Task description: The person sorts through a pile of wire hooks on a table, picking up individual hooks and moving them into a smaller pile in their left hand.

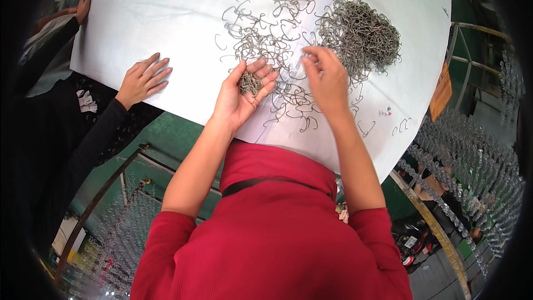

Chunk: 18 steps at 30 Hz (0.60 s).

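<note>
1. Head view: the left hand (236,100) is cupped palm up, fingers apart, with a small clump of bent-wire hooks (251,84) lying in it. Since the fingers are not closed over the clump, tilting the palm could spill it.
2. The right hand (327,75) is raised between the scattered wire hooks (258,41) and the dense heap of hooks (366,36), thumb and forefinger near each other; I cannot tell whether they pinch anything. The curved wires overlap, so lifting one could drag several along.
3. The heap lies just beside that hand; a knock from the wrist could push it into the loose spread.
4. A few stray hooks (401,126) lie near the edge of the white sheet (166,28); a forearm's sweep could send them off.
5. A co-worker's hand (145,80) rests flat on the sheet; pressing or leaning could shift it, and the hooks with it.
</note>
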Motion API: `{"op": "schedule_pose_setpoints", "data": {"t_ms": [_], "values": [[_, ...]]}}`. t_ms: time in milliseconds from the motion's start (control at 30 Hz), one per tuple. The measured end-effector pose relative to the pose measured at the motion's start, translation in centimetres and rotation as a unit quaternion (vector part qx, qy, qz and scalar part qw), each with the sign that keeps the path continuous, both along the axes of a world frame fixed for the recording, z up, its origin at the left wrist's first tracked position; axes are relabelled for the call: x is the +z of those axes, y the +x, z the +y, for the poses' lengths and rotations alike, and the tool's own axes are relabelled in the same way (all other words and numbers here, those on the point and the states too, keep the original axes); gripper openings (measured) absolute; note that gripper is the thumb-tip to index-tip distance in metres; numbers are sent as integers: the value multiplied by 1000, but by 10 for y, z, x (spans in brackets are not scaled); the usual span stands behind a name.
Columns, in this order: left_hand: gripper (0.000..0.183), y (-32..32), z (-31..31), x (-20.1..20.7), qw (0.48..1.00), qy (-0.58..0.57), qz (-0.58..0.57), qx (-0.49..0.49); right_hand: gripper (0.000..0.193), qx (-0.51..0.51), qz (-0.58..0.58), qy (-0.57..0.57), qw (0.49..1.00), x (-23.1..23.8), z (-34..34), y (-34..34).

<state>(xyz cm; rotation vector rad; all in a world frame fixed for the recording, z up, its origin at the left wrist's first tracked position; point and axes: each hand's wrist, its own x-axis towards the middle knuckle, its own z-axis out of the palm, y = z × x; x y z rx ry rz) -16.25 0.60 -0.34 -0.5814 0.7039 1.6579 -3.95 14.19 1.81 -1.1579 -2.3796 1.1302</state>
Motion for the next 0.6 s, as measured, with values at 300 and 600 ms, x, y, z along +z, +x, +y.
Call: {"op": "schedule_pose_setpoints", "data": {"t_ms": [300, 600], "values": [[26, -7, -25, -11, 999, 45, -15, 15, 22, -42, -214, 172, 961, -10, 66, 47], [27, 2, -23, -2, 999, 39, 1, -2, 12, 16, -184, 168, 968, -29, 39, -22]]}}
